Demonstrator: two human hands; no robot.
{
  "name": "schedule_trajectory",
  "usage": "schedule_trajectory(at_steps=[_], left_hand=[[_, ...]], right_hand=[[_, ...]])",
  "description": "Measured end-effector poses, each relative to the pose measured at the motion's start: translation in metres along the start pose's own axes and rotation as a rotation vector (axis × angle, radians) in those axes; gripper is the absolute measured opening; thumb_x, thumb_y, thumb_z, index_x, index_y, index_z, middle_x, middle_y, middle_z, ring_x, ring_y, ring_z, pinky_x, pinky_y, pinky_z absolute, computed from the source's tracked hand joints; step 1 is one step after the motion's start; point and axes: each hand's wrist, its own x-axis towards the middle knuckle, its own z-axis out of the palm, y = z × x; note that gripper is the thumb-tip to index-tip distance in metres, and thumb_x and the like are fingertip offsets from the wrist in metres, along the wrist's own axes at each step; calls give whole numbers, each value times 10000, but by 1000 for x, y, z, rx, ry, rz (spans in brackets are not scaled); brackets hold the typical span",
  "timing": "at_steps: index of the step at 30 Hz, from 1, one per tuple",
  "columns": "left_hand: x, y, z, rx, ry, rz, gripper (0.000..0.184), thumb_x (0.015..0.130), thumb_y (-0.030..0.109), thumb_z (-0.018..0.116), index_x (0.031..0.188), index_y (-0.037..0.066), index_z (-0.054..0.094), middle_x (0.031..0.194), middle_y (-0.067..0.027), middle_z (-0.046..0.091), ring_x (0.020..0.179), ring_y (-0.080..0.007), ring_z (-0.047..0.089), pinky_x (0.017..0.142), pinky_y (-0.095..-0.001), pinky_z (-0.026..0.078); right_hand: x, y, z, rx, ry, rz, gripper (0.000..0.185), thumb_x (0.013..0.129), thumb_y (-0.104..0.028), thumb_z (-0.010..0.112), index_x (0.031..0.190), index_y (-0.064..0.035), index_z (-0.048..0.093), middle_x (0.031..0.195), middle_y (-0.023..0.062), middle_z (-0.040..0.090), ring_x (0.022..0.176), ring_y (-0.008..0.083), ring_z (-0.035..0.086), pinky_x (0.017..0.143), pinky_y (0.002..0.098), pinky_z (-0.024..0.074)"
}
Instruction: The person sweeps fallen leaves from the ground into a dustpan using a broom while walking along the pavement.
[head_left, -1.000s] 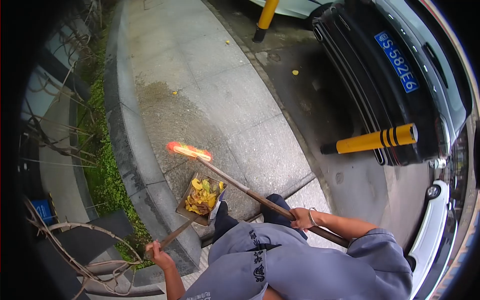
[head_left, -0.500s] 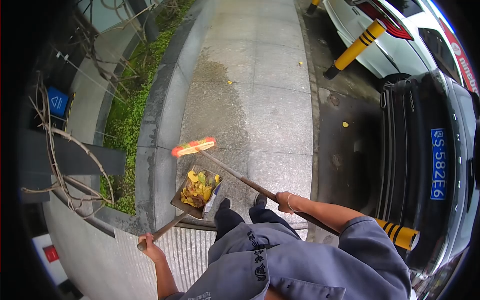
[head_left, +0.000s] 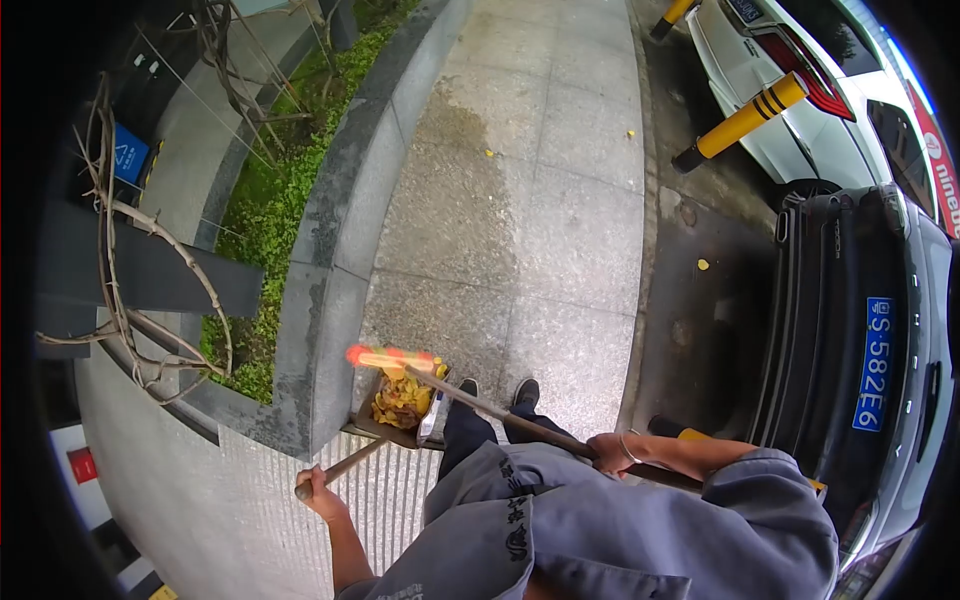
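Observation:
My left hand (head_left: 316, 490) is wrapped round the short wooden handle of a dustpan (head_left: 405, 437). Yellow and brown leaves (head_left: 400, 402) are heaped in its pan. My right hand (head_left: 606, 455) grips the long wooden shaft of a broom (head_left: 500, 412), which slants across in front of my legs. The broom's red and yellow head (head_left: 392, 357) is at the far edge of the dustpan, partly covering the pan's opening. Whether it touches the leaves I cannot tell.
A stone planter wall (head_left: 335, 230) with green plants borders the paved walkway (head_left: 560, 230) on the left. Bare branches (head_left: 190, 260) hang there. Yellow bollards (head_left: 745, 125), a black car (head_left: 850, 330) and a white car (head_left: 770, 80) stand on the right. Single leaves (head_left: 703, 265) lie about.
The broom head has come back towards me, from beyond the dustpan to its far edge. My right hand has moved slightly closer to me, and the view has shifted.

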Motion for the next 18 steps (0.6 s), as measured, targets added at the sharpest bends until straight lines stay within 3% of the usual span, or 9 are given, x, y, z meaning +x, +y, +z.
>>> schedule_trajectory(at_steps=[6,10,12,13,14,16,18], left_hand=[[0,-12,-24,32,-80,18,226,686,46,491,557,93,312,583,10,291,561,-95,304,593,-269,308],[13,-7,-5,17,-181,53,221,687,48,488,555,89,315,588,7,299,568,-97,303,593,-257,293],[22,5,6,10,-144,45,218,681,52,497,551,86,324,576,10,305,567,-93,304,583,-243,278],[28,16,9,-4,-139,42,218,678,54,501,550,85,327,572,12,308,567,-92,304,575,-238,272],[33,25,13,-14,-136,39,217,675,55,504,549,84,329,568,14,311,566,-90,304,568,-233,266],[40,37,20,-24,-219,68,216,676,49,504,551,85,332,564,13,302,563,-90,304,558,-227,260],[41,56,41,-81,-289,98,209,687,39,487,556,85,331,563,12,291,560,-89,299,549,-225,255]], right_hand=[[28,3,-1,-272,122,236,259,659,-102,466,873,45,457,636,162,544,534,219,572,455,299,468],[37,10,20,-66,61,150,289,650,-101,483,906,29,448,591,126,530,462,180,544,421,276,456],[34,36,39,495,-129,-77,279,646,-106,480,896,15,453,553,74,502,404,134,493,379,251,422],[14,28,47,605,-146,-63,273,647,-106,466,896,5,447,531,46,474,378,104,454,351,231,385],[-2,27,59,623,-82,-91,232,632,-111,472,805,41,451,520,85,495,386,142,487,345,254,396],[-31,23,77,464,23,-58,278,656,-125,457,889,22,415,519,56,461,390,127,460,351,235,384],[-50,31,94,488,136,-10,254,663,-127,452,871,13,409,534,61,457,409,139,467,364,245,401]])
